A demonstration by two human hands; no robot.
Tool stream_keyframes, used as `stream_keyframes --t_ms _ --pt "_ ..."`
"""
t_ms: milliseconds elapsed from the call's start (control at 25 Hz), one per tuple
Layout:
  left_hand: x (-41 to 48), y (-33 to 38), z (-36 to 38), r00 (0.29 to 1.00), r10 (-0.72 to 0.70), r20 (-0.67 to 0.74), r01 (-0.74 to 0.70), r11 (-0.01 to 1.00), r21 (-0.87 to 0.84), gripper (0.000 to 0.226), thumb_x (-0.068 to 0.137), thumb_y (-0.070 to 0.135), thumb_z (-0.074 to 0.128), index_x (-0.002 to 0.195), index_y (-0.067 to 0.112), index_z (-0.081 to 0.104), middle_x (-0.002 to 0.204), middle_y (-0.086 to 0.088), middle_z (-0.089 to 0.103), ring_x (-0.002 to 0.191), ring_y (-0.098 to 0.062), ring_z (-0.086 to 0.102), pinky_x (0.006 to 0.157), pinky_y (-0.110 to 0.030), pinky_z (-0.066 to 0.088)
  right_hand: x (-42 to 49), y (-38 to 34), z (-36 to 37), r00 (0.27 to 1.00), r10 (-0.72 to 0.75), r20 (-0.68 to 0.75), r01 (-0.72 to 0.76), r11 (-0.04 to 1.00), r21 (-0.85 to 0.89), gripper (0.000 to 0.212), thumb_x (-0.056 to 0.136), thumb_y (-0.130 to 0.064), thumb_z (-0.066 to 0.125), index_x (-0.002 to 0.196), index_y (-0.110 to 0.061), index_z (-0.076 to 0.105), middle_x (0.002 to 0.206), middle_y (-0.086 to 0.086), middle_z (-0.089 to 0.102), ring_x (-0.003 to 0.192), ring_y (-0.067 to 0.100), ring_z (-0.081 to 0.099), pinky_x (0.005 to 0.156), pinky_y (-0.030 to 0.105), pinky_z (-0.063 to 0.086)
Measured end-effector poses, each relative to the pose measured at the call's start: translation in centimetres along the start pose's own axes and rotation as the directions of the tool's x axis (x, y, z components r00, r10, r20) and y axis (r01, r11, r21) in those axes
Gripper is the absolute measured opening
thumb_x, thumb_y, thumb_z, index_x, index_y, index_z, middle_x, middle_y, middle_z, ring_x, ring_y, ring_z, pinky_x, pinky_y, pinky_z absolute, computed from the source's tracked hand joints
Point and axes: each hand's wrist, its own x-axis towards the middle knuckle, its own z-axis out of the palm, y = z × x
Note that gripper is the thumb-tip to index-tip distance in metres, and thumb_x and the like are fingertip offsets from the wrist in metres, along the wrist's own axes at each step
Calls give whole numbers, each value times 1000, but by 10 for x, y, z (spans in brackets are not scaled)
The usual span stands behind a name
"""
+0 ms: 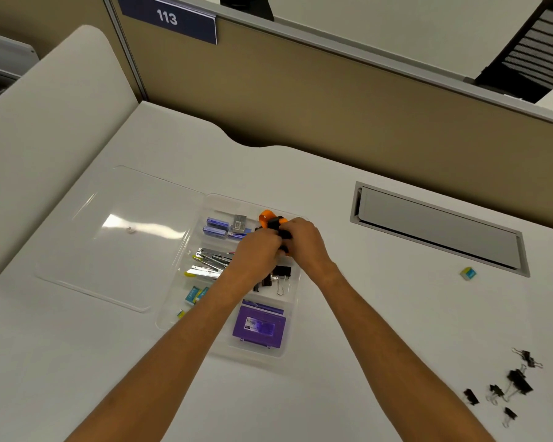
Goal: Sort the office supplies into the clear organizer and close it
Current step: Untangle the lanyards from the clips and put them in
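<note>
The clear organizer (296,317) lies open on the white desk, its flat lid (115,237) folded out to the left. Its compartments hold blue staple boxes (216,227), silver staplers (209,261), small teal packets (194,294), black binder clips (281,272) and a purple case (258,327). My left hand (258,250) and my right hand (304,240) meet over the far right compartment, both closed on an orange and black object (270,220), partly hidden by my fingers. Several loose binder clips (519,381) lie at the desk's right front.
A small teal and yellow eraser (468,273) lies on the desk at right, beside a grey recessed cable hatch (441,228). A tan partition (332,97) runs along the back of the desk.
</note>
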Motion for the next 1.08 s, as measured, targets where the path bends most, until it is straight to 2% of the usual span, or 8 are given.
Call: stream_keyframes --t_ms 80,280,400,520,720,840,960,1080 --pt "5 0 -11 995 -58 -82 49 993 -106 36 89 11 63 125 15 60 134 -6 55 120 -25 54 99 -38 48 -3 2 5 999 -30 -30 29 999 -38 20 90 -13 59 108 -11 68 99 9 63 83 23 62 63 19 38" --pt "17 0 -16 993 -86 78 90 995 -49 61 85 7 69 141 13 44 151 -10 39 132 -30 47 110 -40 40 -5 5 11 998 -31 -59 31 999 -9 22 93 -14 56 113 -12 66 101 2 61 91 18 62 60 5 33" --pt "21 -1 -8 995 -77 69 79 997 -26 44 88 9 64 130 11 52 129 -13 56 115 -29 58 98 -36 48 -4 6 5 992 11 -128 -2 998 68 18 87 -9 64 103 -12 69 101 5 62 90 17 58 71 11 38" --pt "24 5 -10 991 -93 101 93 996 7 24 93 12 58 117 9 59 111 -12 60 101 -26 59 86 -30 44 -2 2 -6 980 65 -186 -43 992 116 20 81 -4 70 100 -7 69 101 7 64 91 19 58 80 28 47" --pt "22 6 -26 988 -153 14 154 979 -136 14 87 7 61 100 8 68 98 -12 69 84 -21 59 83 -30 48 -7 0 0 999 -20 -31 18 999 -37 27 80 -9 72 105 -10 63 101 11 62 92 25 62 69 28 47" --pt "8 3 -39 952 -273 -136 224 929 -294 31 85 6 67 116 11 67 115 -11 68 105 -25 62 99 -34 46 -10 7 -16 999 30 -38 -30 1000 7 52 77 -17 79 124 -13 57 122 11 58 115 27 54 90 32 46" --pt "-5 -1 -43 891 -387 -237 248 853 -460 40 88 20 68 127 22 60 131 -3 61 121 -22 55 105 -40 45 -26 14 -38 977 66 -205 -61 998 30 62 82 -37 75 136 -19 51 141 6 49 129 23 43 105 33 37" --pt "-17 10 -35 887 -322 -332 177 899 -400 47 93 44 57 135 24 51 142 -1 52 131 -21 47 107 -40 40 -53 30 -44 941 10 -337 -47 994 -101 68 87 -61 56 141 -22 45 151 5 41 139 25 35 112 43 28"
